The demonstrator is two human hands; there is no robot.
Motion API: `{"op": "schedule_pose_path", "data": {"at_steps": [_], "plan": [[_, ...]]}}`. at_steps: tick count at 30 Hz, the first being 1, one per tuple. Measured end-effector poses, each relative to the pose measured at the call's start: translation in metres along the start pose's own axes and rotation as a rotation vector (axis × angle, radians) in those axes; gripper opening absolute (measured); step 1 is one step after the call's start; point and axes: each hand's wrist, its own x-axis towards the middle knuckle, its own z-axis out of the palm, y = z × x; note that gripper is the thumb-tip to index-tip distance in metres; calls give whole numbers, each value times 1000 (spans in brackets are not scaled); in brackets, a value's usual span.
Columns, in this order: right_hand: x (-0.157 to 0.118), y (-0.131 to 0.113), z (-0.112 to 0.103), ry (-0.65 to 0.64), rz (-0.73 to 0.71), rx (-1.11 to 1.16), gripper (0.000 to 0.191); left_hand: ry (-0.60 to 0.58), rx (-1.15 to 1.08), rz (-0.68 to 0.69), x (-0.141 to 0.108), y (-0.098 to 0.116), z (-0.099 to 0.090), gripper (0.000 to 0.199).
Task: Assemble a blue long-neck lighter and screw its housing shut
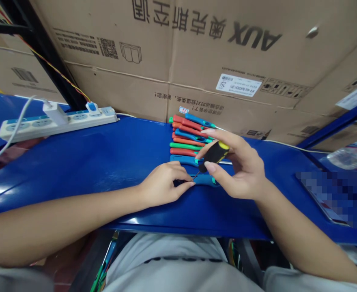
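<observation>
In my right hand (239, 168) is a screwdriver (213, 156) with a stubby black and yellow handle. Its thin shaft slants down to the left, and the tip meets the fingertips of my left hand (168, 182). Those fingers are closed on the near end of a blue plastic tool handle (204, 179) lying on the table; the exact contact point of the tip is hidden. Just beyond lies a row of similar handles, among them a blue one (181, 159), a green one (184, 146) and a red one (186, 121). Some show green inserts and metal rods.
A white power strip (59, 125) with plugs and cables sits on the blue table (75, 170) at left. Large cardboard boxes (190, 61) stand along the back edge. To the right lie a phone-like flat object (327, 198), partly blurred, and clear plastic packaging (349, 156).
</observation>
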Motion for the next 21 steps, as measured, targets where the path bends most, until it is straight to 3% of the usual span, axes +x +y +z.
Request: {"op": "schedule_pose_path", "data": {"at_steps": [4,9,14,21], "plan": [[2,0,2,-1,120,103,56,2,-16,36,1,-1,-1,16],[1,6,6,126,181,118,47,-5,-29,65,2,-3,-2,14],[-1,12,11,273,255,112,41,16,66,-59,3,-9,-1,50],[-8,19,17,234,327,87,46,-59,53,-85,2,-9,-1,44]]}}
